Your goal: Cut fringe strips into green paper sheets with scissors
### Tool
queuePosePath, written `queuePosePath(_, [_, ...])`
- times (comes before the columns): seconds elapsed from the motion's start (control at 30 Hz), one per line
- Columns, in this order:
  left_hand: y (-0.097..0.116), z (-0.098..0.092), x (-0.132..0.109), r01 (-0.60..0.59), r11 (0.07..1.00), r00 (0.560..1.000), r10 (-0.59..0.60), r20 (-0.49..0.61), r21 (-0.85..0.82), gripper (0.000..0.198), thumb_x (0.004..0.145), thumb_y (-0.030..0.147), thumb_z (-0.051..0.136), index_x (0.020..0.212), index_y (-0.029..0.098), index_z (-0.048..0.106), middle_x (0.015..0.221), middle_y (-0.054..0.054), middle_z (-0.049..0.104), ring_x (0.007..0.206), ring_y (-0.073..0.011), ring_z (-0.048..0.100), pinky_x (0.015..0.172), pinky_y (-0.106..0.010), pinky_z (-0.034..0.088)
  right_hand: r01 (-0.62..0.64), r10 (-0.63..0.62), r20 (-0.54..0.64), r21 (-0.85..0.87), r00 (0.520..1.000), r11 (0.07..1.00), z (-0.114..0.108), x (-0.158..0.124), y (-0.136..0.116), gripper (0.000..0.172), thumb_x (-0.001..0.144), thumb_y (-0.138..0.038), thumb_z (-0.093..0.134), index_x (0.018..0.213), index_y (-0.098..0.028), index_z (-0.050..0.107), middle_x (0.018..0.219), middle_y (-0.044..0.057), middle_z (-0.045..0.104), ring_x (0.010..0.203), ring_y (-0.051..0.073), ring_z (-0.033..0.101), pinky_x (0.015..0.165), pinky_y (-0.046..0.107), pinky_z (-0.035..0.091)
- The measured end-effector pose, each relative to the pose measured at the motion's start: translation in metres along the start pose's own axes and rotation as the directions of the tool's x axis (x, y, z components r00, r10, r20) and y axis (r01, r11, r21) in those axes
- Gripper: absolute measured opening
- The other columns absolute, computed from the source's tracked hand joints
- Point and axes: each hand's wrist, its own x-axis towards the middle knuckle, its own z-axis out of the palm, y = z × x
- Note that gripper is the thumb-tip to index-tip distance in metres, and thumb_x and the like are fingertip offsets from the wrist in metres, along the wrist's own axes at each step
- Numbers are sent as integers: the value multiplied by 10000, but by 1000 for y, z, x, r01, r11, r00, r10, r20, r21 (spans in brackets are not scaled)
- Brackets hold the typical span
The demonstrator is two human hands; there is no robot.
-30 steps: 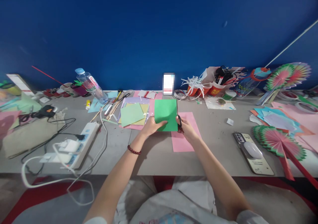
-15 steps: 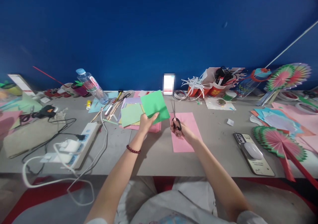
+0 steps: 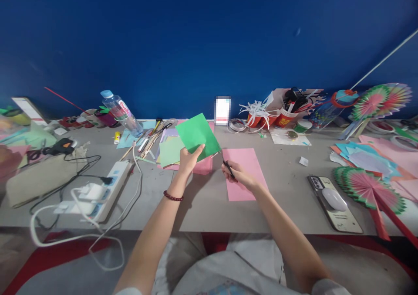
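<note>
While the left hand point(image 3: 188, 159) pinches a green sheet point(image 3: 197, 134) beside the pink sheet point(image 3: 248, 164), the right hand point(image 3: 237, 176) — fingers curled shut — grips scissors point(image 3: 228, 169) over it.

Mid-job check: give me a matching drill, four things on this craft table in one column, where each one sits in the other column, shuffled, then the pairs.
Things:
1. green sheet
2. pink sheet
3. scissors
4. white mouse

Places:
A. gripped in the right hand
B. on a phone-like slab, far right
C. held up in the left hand
D. flat on the table, partly under the right hand

Pairs: 1-C; 2-D; 3-A; 4-B
</note>
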Motion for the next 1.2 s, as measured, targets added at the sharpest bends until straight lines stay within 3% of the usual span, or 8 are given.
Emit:
queuePosePath(0.73, [-6, 5, -3, 5, 997, 999, -2, 46, -77, 356, 653, 409, 761, 863, 123, 724, 937, -107, 738, 904, -263, 682, 785, -328, 524, 12, -12, 8, -17, 1000, 1000, -3, 5, 9, 430, 797, -604, 568, 736, -188, 480, 596, -41, 481, 471, 70, 405, 434, 208, 311])
queuePosePath(1.2, [-4, 7, -4, 33, 996, 999, -33, 2, -85, 368, 636, 404, 773, 859, 114, 727, 945, -114, 736, 935, -280, 678, 821, -353, 526, -25, 25, -20, -13, 999, 1000, 1, 1, -1, 490, 746, -662, 578, 735, -183, 481, 574, -33, 502, 448, 69, 423, 392, 197, 290])
